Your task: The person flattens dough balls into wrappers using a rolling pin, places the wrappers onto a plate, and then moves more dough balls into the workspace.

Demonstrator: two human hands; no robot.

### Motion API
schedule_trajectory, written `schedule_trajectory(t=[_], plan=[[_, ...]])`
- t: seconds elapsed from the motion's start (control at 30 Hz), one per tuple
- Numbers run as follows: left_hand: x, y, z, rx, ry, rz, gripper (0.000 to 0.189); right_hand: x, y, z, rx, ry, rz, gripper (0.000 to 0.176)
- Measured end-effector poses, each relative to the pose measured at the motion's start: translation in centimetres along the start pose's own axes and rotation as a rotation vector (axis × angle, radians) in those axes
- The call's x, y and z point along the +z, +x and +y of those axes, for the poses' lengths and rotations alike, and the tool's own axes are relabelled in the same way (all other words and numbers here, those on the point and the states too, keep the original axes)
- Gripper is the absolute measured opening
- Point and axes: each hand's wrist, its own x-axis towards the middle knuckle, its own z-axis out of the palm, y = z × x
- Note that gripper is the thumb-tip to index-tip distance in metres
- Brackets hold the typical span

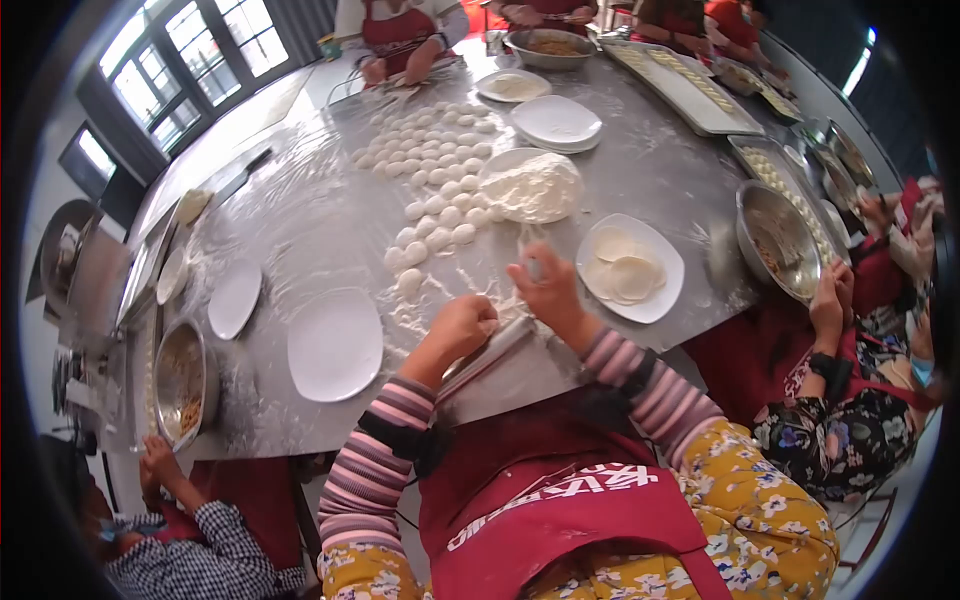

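Note:
My left hand (463, 328) is closed just above the floured table, close to its front edge. What its fingers hold, if anything, is hidden. A shiny straight rod-like object (490, 358) lies slantwise just below this hand. To its right, my right hand (550, 292) is curled around something small and greyish (535, 268), too blurred to name. Beyond my hands, many flattened white dough pieces (438, 238) are spread over the table. A mound of flour (533, 188) sits on a plate. Right of my right hand, round dough wrappers (632, 278) lie stacked on a white plate (668, 298).
An oval white plate (335, 345) lies at my left, with a smaller plate (235, 298) beyond. Metal bowls of filling stand left (205, 395) and right (745, 215), with co-workers' hands beside them. Stacked plates (556, 120) and a long tray (690, 90) stand farther back.

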Motion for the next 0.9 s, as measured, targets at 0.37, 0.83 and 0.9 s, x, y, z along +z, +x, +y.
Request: schedule_trajectory(t=[0.37,0.83,0.9], plan=[[-0.5,-0.3,0.8,-0.006,0.079,-0.028,0.010,0.9,0.6,0.6,-0.004,-0.004,0.006,0.025],[-1.4,-0.5,2.0,0.023,0.104,-0.221,0.015,0.8,0.3,0.6,-0.028,-0.031,-0.003,0.023],[-1.5,-1.1,0.8,0.066,0.149,-0.242,0.014,-2.5,-1.8,-1.2,-0.152,-0.163,0.013,0.022]])
